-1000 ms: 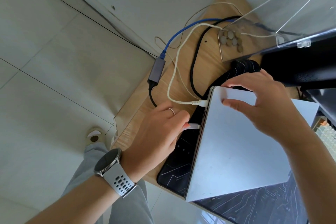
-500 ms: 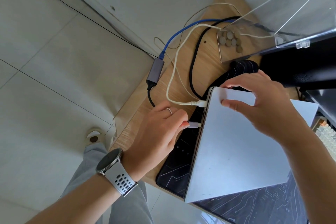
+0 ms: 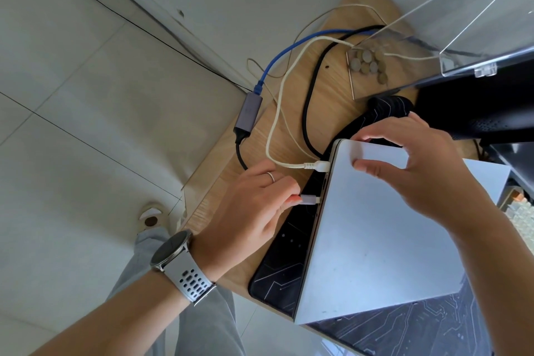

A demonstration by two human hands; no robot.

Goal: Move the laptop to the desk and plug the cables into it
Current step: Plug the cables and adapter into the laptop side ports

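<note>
Left hand (image 3: 254, 205) pinched the plug (image 3: 309, 199) at the laptop (image 3: 384, 228) edge's nine o'clock; right hand (image 3: 416, 165) gripped the lid — best pushed straight, braced.

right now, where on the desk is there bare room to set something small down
Bare wood shows between the grey adapter and the white cable, and beside the black mat below the left hand. Crowded: cables loop beside the coins, and both hands work the laptop edge, the right hand steadying it.
</note>
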